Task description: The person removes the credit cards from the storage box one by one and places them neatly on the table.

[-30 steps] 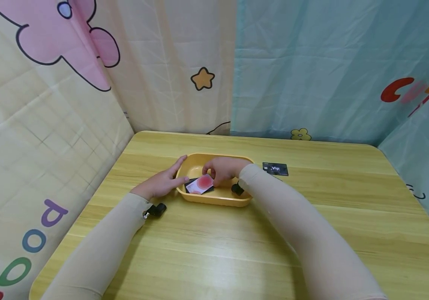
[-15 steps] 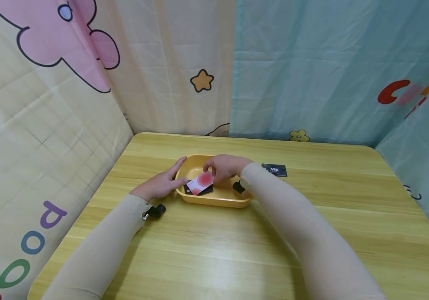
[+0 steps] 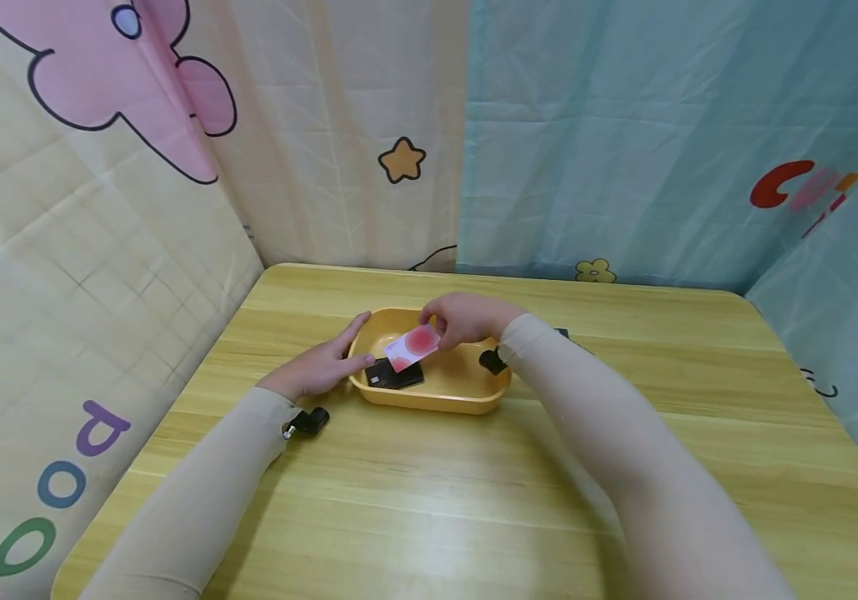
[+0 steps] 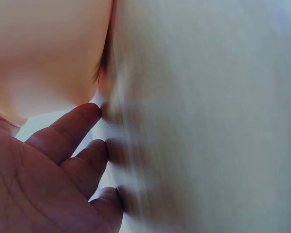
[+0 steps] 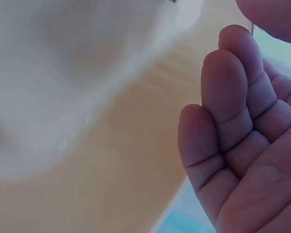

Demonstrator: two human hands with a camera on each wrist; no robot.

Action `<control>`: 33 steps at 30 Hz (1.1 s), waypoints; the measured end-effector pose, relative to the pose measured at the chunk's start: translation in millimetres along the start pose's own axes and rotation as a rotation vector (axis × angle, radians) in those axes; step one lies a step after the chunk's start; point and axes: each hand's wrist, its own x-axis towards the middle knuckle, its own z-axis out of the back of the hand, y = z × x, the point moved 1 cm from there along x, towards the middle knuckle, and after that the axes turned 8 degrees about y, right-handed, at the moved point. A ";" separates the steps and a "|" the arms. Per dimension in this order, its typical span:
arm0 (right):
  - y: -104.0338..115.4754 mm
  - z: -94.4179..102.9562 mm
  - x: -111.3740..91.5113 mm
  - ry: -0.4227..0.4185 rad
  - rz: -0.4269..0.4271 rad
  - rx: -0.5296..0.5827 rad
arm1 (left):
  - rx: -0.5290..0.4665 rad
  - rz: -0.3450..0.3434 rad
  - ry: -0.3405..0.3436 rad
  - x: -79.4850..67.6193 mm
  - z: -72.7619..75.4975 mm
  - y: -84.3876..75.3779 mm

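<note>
In the head view, my right hand (image 3: 469, 318) pinches a white card with a pink-red circle (image 3: 412, 346) by its right end. The card is tilted above a yellow plastic basket (image 3: 429, 402). Inside the basket's left part lies a black card (image 3: 397, 377) with a chip. My left hand (image 3: 316, 367) rests against the basket's left end, thumb over the rim and fingers spread along the outside. The left wrist view shows left fingers (image 4: 70, 131) beside the basket wall (image 4: 43, 58), tips at the table. Right fingers (image 5: 225, 92) fill the right wrist view's right side; the held card cannot be made out there.
The basket stands on a wooden table (image 3: 429, 483) with curtains (image 3: 586, 142) behind and at the sides. A dark card (image 3: 562, 332) on the table, right of the basket, is mostly hidden by the right sleeve.
The right hand has lifted the pink-and-white card up and to the right, uncovering more of the black card beneath. The right sleeve now covers most of the table's dark card. Left hand unmoved.
</note>
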 end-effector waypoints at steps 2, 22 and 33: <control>-4.6 3.6 -5.6 -0.017 0.001 0.019 | 0.004 -0.002 0.002 0.0 -0.2 0.1; -97.9 34.5 -114.0 -0.238 -0.156 0.154 | -0.025 -0.028 0.020 -1.2 0.3 -1.5; -160.4 16.1 -168.9 -0.264 -0.280 0.188 | -0.022 -0.023 0.024 -1.0 0.6 -1.1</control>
